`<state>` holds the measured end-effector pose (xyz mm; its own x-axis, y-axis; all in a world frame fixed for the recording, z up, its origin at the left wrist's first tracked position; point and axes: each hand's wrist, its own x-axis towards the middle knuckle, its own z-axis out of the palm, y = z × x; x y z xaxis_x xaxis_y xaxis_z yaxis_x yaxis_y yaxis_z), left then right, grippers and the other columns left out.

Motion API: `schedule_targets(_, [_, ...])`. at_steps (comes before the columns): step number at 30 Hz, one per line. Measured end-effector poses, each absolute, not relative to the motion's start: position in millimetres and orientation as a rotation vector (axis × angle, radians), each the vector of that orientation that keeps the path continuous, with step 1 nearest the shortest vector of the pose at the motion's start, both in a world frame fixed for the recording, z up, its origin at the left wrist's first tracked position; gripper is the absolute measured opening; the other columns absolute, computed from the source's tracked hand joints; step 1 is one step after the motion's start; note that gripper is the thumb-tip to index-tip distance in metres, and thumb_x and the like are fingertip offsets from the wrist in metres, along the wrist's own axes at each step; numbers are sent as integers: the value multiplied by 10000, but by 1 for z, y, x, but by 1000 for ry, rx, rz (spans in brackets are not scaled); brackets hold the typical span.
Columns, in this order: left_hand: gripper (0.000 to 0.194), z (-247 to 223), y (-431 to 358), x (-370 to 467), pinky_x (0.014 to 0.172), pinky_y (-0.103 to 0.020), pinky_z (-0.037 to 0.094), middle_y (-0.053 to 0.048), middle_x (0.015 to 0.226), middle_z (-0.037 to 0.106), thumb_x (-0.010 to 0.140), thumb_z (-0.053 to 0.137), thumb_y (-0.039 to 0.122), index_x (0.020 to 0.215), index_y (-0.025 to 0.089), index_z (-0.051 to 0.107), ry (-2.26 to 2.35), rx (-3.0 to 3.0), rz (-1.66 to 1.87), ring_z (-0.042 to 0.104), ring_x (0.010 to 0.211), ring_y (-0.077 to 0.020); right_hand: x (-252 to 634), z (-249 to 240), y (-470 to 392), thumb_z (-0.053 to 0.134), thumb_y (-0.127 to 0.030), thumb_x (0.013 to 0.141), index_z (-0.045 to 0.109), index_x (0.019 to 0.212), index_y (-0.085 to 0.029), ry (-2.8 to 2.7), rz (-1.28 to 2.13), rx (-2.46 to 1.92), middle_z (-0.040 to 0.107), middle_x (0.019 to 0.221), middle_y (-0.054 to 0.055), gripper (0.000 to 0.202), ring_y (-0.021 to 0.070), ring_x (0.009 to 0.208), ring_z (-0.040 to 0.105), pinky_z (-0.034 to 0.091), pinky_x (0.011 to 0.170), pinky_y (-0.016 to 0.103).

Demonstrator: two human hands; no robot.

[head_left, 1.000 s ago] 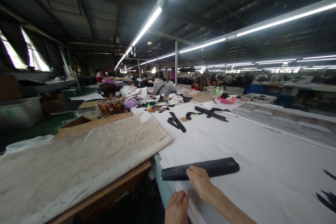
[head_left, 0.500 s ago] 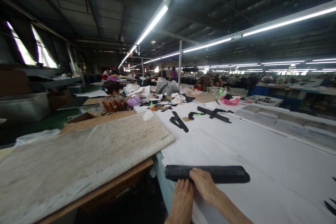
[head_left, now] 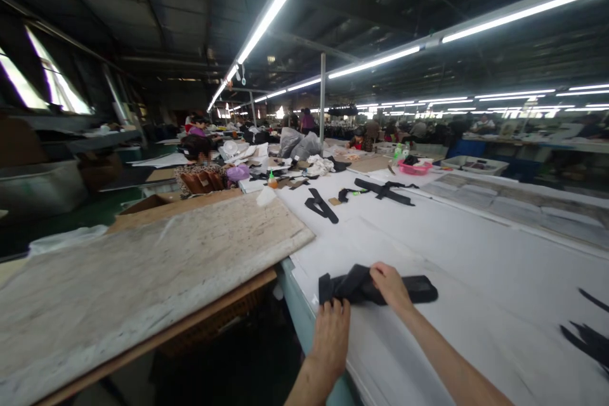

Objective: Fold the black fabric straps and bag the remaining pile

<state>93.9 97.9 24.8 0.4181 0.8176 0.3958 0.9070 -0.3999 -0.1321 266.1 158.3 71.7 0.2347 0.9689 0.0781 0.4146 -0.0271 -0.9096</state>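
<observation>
A long black fabric strip (head_left: pixel 419 289) lies across the near left corner of the white-covered table, its left part bunched into a fold. My right hand (head_left: pixel 392 285) pinches that fold near the middle and holds it slightly raised. At the strip's left end my left hand (head_left: pixel 332 330) grips the near edge with its fingertips, its thumb hidden. Farther up the table are a folded black strip (head_left: pixel 326 208) and some crossed black strips (head_left: pixel 386 191).
A worn pale board (head_left: pixel 157 273) fills the left side beside the table edge. Black pieces (head_left: pixel 587 339) lie at the right. A pink basket (head_left: pixel 415 168), an orange-filled bottle (head_left: pixel 272 180) and heaped cloth stand farther back. A person in a patterned top (head_left: pixel 200 176) sits beyond the board.
The strip lay flat half a second ago; now its left part is lifted and folded. My right hand has moved up and slightly right, pulling the fabric, while my left stays near the left end.
</observation>
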Motion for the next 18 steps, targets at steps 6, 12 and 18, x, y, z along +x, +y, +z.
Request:
schedule_targets(6, [542,47,94,102,821,-386,478,-129,1061,614,751,438,-35,1247,173,510,-1478,-2392,-196,575,1001,-278,328,81,159,621,-207,679,551,662,-165,-698,1008,-1456,565,530,-11,84,111,530,563,487,541,220])
schedule_targets(12, [571,49,99,120,645,-384,472,-124,931,603,776,407,-13,1252,283,517,-1484,-2317,-131,595,831,-296,352,84,146,653,-147,686,537,661,-154,-526,1052,-1331,579,543,6,118,107,541,585,511,534,210])
schedule_targets(18, [550,57,114,124,654,-392,465,-144,982,589,746,467,38,1258,235,511,-1516,-2343,50,571,874,-314,409,113,151,633,-83,685,505,651,-152,-417,899,-1286,576,559,0,149,97,545,575,518,523,193])
